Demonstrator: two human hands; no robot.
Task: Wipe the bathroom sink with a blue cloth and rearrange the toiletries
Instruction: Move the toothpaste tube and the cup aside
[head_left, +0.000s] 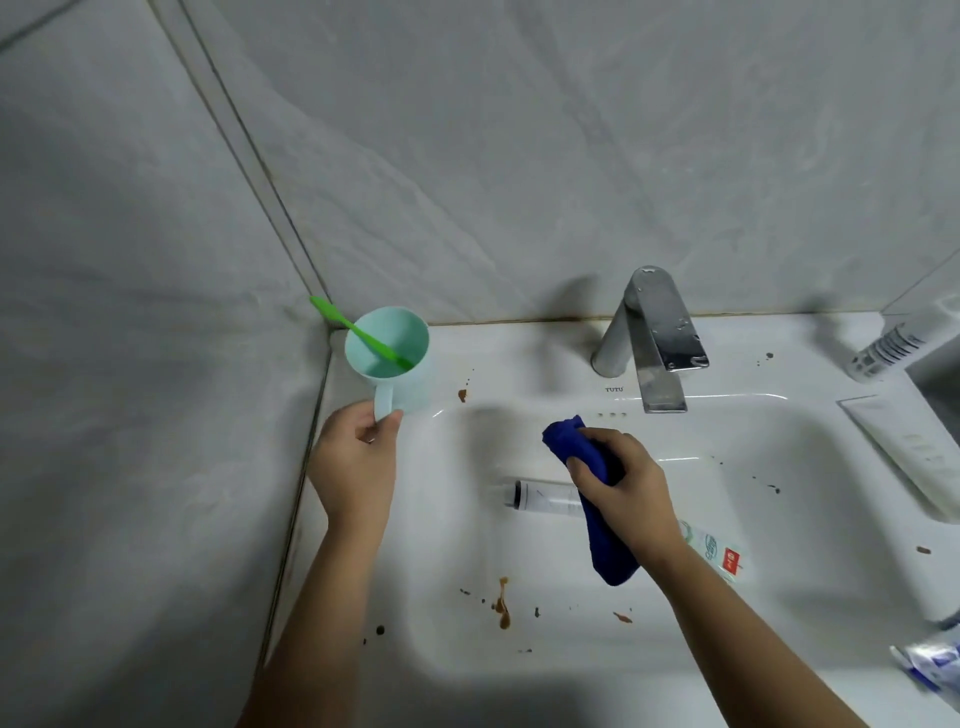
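- White glazed ceramic sink: fills the lower view. The surface is hard and likely slippery when wet. Brown splashes mark the ledge and basin, so wiping is judged barely begun.
- Dark blue soft cloth: bunched into a roll over the basin centre, below the chrome faucet. The right hand is clamped round its upper part, and the lower end trails under the wrist. The cloth is light and limp, so keep it wadded in the palm to press it flat on the glaze.
- Mint-green plastic cup: at the rear left corner of the ledge; whether it rests there or is lifted cannot be told. The left hand pinches its side handle. It is light, rigid and easily tipped.
- Clear plastic syringe: lies in the basin, partly under the cloth. It is smooth and likely to roll, so grip the barrel.
- Green plastic toothbrush: leans loose in the cup and may drop out if the cup tilts.
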